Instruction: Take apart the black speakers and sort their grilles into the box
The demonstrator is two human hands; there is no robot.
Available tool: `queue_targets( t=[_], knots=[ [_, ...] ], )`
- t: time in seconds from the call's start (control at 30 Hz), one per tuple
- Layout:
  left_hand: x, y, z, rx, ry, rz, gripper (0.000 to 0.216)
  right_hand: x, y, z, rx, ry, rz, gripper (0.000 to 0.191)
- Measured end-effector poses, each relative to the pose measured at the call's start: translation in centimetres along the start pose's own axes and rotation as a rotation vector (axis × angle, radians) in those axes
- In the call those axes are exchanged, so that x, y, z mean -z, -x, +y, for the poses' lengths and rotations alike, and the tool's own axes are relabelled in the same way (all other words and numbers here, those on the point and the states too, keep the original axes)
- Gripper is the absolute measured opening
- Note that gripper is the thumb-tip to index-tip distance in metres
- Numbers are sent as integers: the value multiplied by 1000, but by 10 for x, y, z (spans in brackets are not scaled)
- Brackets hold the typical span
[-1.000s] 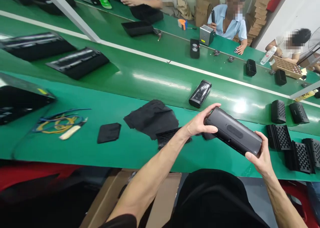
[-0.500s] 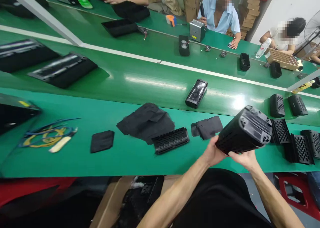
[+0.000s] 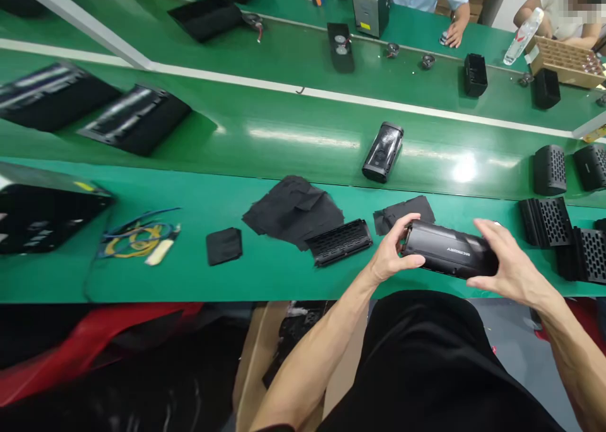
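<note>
I hold a black oblong speaker body (image 3: 447, 256) level above the near edge of the green bench (image 3: 265, 277), its white lettering facing me. My left hand (image 3: 392, 255) grips its left end with curled fingers. My right hand (image 3: 504, 264) wraps over its right end. Just left of my left hand lies a black perforated grille (image 3: 339, 242). A small black cloth piece (image 3: 402, 211) lies behind the speaker.
A pile of black cloth (image 3: 293, 210) and a folded black square (image 3: 224, 246) lie to the left, with coloured cables (image 3: 135, 237) further left. Another speaker (image 3: 383, 152) lies on the belt. Stacked grilles (image 3: 544, 220) sit at right. Other people work across the far bench.
The speaker, held end-up at an angle half a second ago, has been turned to lie level with its lettered side up. My right hand moved from underneath to its right end.
</note>
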State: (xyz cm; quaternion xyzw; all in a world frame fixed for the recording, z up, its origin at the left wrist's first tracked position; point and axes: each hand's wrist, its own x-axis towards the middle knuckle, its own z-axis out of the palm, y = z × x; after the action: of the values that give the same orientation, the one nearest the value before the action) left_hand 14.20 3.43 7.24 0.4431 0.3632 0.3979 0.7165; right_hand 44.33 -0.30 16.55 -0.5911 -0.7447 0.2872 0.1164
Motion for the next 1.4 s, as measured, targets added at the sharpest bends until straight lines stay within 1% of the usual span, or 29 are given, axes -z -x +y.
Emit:
queue_targets(
  t=[0.07, 0.1, 0.2, 0.27, 0.33, 0.4, 0.5, 0.53, 0.6, 0.67, 0.7, 0.8, 0.87, 0.97, 1.03, 1.13, 1.2, 1.27, 1.33, 1.4],
  knots=[
    [3, 8, -3, -30, 17, 54, 101, -5, 12, 10, -91, -180, 68, 118],
    [5, 11, -3, -45, 19, 72, 99, -9, 17, 13, -131, -269, 86, 118],
    [9, 15, 3, -70, 5, 86, 96, -22, 26, 13, -179, -442, 152, 103],
    [9, 15, 8, -73, -19, 84, 95, -28, 27, 7, -174, -467, 218, 92],
    [8, 13, 10, -76, -45, 89, 92, -31, 27, 1, -177, -486, 245, 86],
    [7, 11, 7, -67, -53, 99, 90, -31, 27, 0, -209, -519, 241, 83],
    [5, 8, -3, -25, -30, 123, 89, -32, 27, 5, -296, -576, 176, 84],
    [5, 8, -5, -7, -20, 121, 90, -32, 28, 8, -316, -586, 152, 88],
    [4, 11, -7, 19, -5, 95, 92, -32, 32, 10, -322, -595, 133, 102],
    [2, 17, -4, 18, 0, 55, 96, -30, 37, 8, -298, -594, 151, 114],
    [1, 20, -1, 6, -5, 41, 96, -28, 40, 7, -287, -586, 165, 116],
    [-3, 27, 8, -56, -46, 30, 95, -26, 47, 5, -268, -546, 218, 103],
    [-4, 28, 9, -70, -74, 34, 95, -28, 50, 8, -266, -557, 234, 97],
    [-3, 30, 6, 24, -106, 14, 98, -37, 53, 21, -309, -659, 167, 97],
    [-1, 33, 4, 81, -141, -34, 105, -43, 58, 30, -345, -721, 118, 99],
    [-2, 43, 3, 89, -176, -90, 108, -48, 71, 35, -361, -736, 89, 103],
    [-5, 50, 1, 94, -154, -75, 102, -48, 82, 32, -372, -702, 76, 104],
    [-10, 57, -2, 87, -120, -34, 97, -47, 91, 26, -393, -656, 75, 102],
    [-15, 63, -7, 60, -103, 3, 97, -49, 97, 20, -416, -630, 88, 100],
    [-18, 68, -13, 61, -103, 30, 96, -53, 101, 17, -448, -655, 92, 98]
  ],
)
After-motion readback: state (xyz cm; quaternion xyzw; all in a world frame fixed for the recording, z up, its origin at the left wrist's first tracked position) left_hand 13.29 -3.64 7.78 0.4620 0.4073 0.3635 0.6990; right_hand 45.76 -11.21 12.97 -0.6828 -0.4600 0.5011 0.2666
